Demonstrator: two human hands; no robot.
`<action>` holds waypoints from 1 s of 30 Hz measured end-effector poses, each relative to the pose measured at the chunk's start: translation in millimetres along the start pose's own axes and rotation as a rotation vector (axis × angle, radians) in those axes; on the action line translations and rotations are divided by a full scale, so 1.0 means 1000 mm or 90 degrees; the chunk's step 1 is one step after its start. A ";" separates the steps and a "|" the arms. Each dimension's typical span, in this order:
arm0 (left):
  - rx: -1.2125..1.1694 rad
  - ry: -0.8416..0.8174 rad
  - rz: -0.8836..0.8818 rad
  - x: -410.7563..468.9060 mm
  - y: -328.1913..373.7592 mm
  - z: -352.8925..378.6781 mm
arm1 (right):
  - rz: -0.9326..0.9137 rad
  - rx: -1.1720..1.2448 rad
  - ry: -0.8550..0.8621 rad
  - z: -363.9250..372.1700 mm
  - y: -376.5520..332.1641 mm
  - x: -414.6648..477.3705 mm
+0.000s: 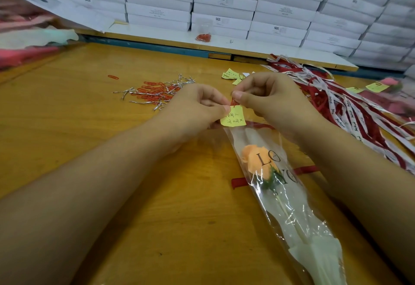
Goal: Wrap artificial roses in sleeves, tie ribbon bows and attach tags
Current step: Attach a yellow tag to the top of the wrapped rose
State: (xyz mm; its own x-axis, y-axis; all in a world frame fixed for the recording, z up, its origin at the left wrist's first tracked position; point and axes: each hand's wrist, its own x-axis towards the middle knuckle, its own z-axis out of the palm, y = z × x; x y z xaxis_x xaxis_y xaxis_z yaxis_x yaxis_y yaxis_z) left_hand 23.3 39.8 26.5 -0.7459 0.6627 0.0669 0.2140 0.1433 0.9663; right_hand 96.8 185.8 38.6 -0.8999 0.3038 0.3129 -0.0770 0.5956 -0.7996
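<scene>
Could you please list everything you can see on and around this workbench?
wooden table: one, yellow-brown, under everything
white boxes: many, stacked along the back
clear sleeve: one, black lettering, centre-right
rose: one, orange, inside the sleeve
red ribbon: one, under the sleeve
yellow tag: one, at the sleeve's far end
paper clip: one, red, at the tag's top edge
clip pile: many, red, among silver twist ties, centre-left
ribbon pile: many, red and white, right
loose tags: several, yellow, beyond the hands
left hand: pinches the yellow tag
right hand: pinches the paper clip
</scene>
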 end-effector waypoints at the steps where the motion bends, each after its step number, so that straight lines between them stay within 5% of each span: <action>1: -0.003 0.005 0.000 0.000 0.000 0.000 | 0.001 0.001 -0.005 0.000 0.000 0.000; 30: 0.045 0.019 0.024 0.003 -0.005 0.000 | 0.032 0.014 -0.068 -0.005 0.002 0.000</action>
State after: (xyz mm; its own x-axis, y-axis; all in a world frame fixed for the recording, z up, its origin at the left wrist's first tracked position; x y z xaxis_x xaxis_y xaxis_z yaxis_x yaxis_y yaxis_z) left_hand 20.2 41.6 22.0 -0.7552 0.6459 0.1112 0.2852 0.1712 0.9430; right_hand 99.0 191.0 39.5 -0.9433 0.2510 0.2172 -0.0396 0.5646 -0.8244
